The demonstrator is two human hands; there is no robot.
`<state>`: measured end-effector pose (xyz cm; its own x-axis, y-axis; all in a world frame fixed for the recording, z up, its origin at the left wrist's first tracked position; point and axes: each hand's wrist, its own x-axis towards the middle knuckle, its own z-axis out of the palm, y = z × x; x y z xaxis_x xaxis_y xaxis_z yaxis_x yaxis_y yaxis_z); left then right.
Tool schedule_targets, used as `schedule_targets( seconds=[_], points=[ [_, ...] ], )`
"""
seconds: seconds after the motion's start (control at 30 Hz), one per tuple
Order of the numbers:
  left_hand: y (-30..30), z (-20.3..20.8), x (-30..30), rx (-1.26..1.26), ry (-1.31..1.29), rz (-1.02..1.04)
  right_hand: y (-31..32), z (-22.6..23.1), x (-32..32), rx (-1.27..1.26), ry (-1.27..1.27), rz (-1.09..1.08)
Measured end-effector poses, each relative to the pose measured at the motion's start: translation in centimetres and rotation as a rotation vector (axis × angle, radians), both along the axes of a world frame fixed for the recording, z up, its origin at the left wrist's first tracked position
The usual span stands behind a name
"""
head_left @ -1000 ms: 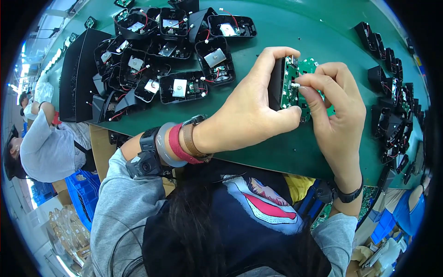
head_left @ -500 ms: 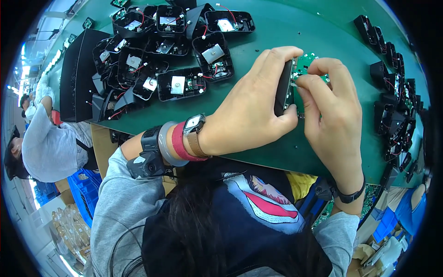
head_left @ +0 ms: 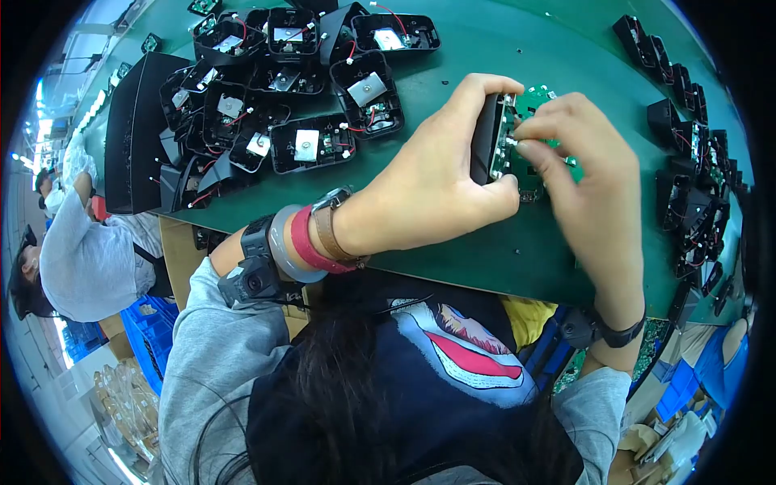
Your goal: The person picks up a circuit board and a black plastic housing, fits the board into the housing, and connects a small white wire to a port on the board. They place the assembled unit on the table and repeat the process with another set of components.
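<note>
My left hand (head_left: 432, 182) grips a black plastic housing (head_left: 485, 139) by its ends, fingers at the far end and thumb at the near end. The housing stands on edge, its open side with small electronic parts turned to the right. At that open side, the thumb and forefinger of my right hand (head_left: 598, 166) are pinched together by a small whitish piece. What exactly they hold is too small to make out. Green circuit boards (head_left: 535, 100) lie on the table behind my right fingers, partly hidden.
Several open black housings (head_left: 311, 145) with red wires and silver plates crowd the left of the green table (head_left: 453, 267). A large black box (head_left: 137, 133) stands beside them. More black housings (head_left: 687, 202) line the right. A person (head_left: 89, 250) sits at the far left.
My left hand and the housing have shifted slightly left and away, and more of the housing's inside shows. My right fingertips have stayed at its open side, the wrist moving a little right.
</note>
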<state>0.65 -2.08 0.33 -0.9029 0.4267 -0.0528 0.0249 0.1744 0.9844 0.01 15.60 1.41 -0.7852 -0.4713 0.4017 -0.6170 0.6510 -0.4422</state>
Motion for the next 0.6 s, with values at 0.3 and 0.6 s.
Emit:
schedule_targets(
  seconds=[0.3,0.6],
  points=[
    [0.1,-0.9,0.0,-0.036,0.187,-0.039,0.6,0.4,-0.7,-0.285,-0.561,-0.021],
    [0.1,-1.0,-0.8,0.320,0.062,-0.073,1.2,0.0,-1.1,-0.668,-0.842,-0.005]
  ],
)
